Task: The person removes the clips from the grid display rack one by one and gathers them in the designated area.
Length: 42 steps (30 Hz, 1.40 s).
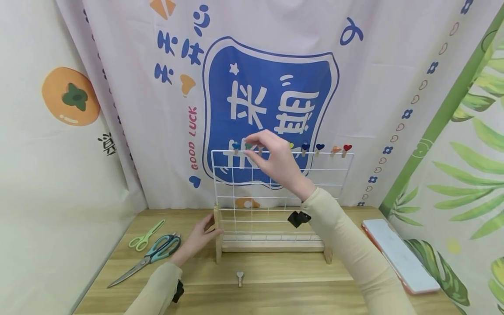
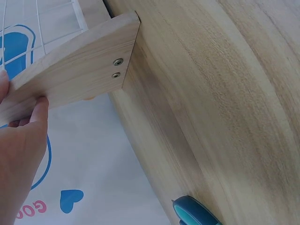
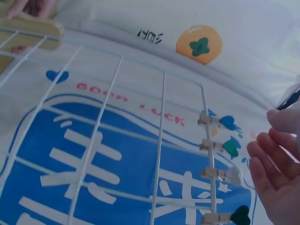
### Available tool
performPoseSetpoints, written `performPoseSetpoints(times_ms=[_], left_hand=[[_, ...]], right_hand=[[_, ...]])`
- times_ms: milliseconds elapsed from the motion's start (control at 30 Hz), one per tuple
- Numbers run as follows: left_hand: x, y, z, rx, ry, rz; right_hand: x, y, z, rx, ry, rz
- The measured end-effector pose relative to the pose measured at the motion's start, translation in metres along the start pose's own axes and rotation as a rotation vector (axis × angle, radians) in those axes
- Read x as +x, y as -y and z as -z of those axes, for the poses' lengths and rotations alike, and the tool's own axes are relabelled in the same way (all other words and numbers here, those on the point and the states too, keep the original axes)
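Currently, the right hand (image 1: 274, 158) is hovering at the top edge of the white wire grid (image 1: 253, 197), its fingers bent but parted from the thumb, with nothing showing between them. In the right wrist view a gap is separating it from the clothespins on that edge, the green heart clothespin (image 3: 230, 147) and the white heart clothespin (image 3: 233, 176) being among the nearest. The left hand (image 1: 201, 236) is gripping the left wooden upright (image 2: 89, 65) between thumb and fingers. Farther along the top edge, the orange heart clothespin (image 1: 336, 149) and the red heart clothespin (image 1: 347, 148) are sitting close to the grid's right corner.

One pale heart clothespin (image 1: 240, 279) is lying loose on the table (image 1: 295, 284), in front of the wooden base bar (image 1: 271, 246). Its long axis is running from back to front, the heart end facing the grid. From the left hand it is lying rightward and toward the table's front edge; that hand is the nearer one, the right being well above.

Beyond, teal-handled scissors (image 1: 147, 259) and light green scissors (image 1: 138, 243) are resting near the table's left edge, while a flat case (image 1: 399, 256) is lying along the right edge.
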<state>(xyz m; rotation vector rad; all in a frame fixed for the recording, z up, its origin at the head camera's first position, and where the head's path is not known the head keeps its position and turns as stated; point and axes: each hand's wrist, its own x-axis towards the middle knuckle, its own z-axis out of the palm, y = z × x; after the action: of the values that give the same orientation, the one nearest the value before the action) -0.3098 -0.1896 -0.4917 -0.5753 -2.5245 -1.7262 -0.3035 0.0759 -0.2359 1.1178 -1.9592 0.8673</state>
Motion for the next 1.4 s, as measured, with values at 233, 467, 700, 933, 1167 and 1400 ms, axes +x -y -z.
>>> performPoseSetpoints(times_ms=[233, 467, 700, 933, 1167, 1400], left_hand=[[-0.002, 0.000, -0.001, 0.007, 0.012, 0.006], [0.000, 0.001, -0.001, -0.012, 0.007, -0.011], [0.000, -0.001, 0.000, 0.003, -0.005, 0.002], [0.000, -0.002, 0.000, 0.002, 0.001, 0.022], [0.000, -0.001, 0.000, 0.004, 0.007, 0.039], [0.000, -0.002, 0.001, -0.006, 0.010, 0.027]], right_hand=[[0.015, -0.005, -0.002, -0.050, 0.086, -0.036], [0.029, -0.005, -0.005, -0.079, 0.206, -0.112], [0.034, -0.001, -0.007, -0.127, 0.289, -0.156], [0.036, 0.002, -0.010, -0.163, 0.291, -0.130], [0.035, 0.002, -0.012, -0.172, 0.289, -0.140], [0.035, 0.001, -0.014, -0.156, 0.266, -0.135]])
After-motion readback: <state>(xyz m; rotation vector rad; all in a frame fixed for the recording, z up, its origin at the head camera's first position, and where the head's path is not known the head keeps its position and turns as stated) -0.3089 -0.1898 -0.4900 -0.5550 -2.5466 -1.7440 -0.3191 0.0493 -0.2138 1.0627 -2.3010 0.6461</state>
